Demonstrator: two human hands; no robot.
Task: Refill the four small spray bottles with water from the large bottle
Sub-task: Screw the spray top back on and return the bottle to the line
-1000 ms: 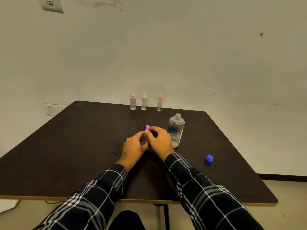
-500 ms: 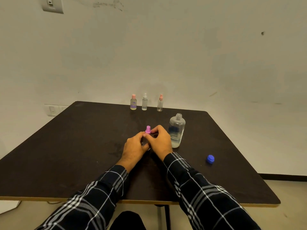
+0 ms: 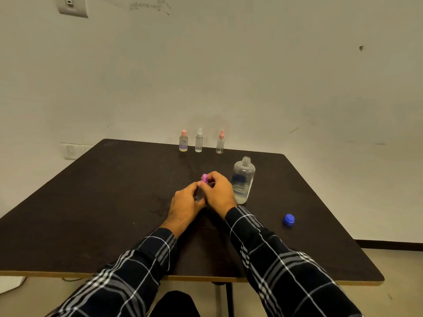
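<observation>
Since a second ago the small spray bottle (image 3: 200, 195) has straightened from a slight lean, and its pink spray head (image 3: 204, 178) now pokes up between the two hands near the middle of the dark table (image 3: 103, 202). Left hand (image 3: 185, 202) curls around the clear body, while the right hand (image 3: 218, 191) pinches at the base of the pink head. The uncapped large bottle (image 3: 242, 181) stands just right of the hands with its blue cap (image 3: 288, 219) lying well apart, and a pink-capped bottle (image 3: 183, 141), a white-topped spray bottle (image 3: 199, 141) and a pink-topped spray bottle (image 3: 220, 143) line the far edge.
</observation>
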